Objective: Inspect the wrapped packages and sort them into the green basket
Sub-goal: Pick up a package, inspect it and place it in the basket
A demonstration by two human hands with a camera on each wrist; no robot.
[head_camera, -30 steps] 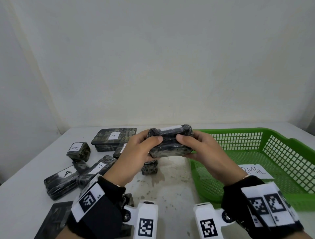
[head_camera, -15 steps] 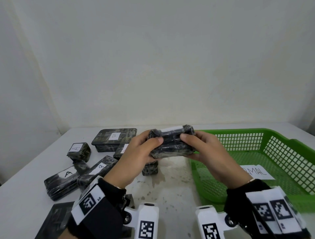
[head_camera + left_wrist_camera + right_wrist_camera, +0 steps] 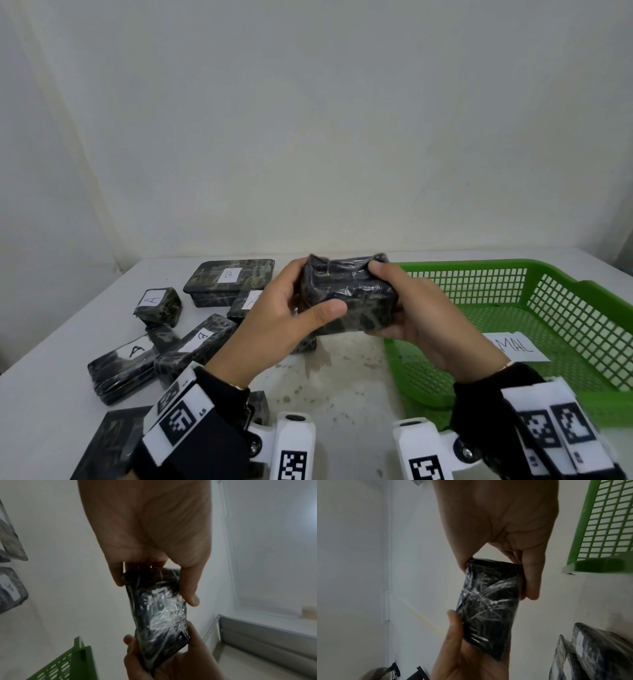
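Both hands hold one wrapped package (image 3: 346, 298) in the air above the worktop (image 3: 342, 370), just left of the green basket (image 3: 565, 274), which stands at the right with a paper slip (image 3: 520, 347) on its floor. The left hand (image 3: 284, 318) grips the package's left end, thumb across the near face and fingers behind; the right hand (image 3: 421, 318) cups the right end from below with its thumb over the top edge. The wrist views show the same block (image 3: 159, 614) pinched between thumb and fingers at each end. It is a dark, brick-shaped block under glossy, wrinkled film, so it likely feels slick, and the film may slide or crinkle under pressure while the core seems fairly firm. It looks light enough for one hand, judging by the relaxed grip. The short ends, where the film bunches, or a clasp across the broad faces, seem the surest places to take hold. No label shows on the faces turned to the cameras. More packages (image 3: 123, 366) lie at the left, several with white labels marked A or B.
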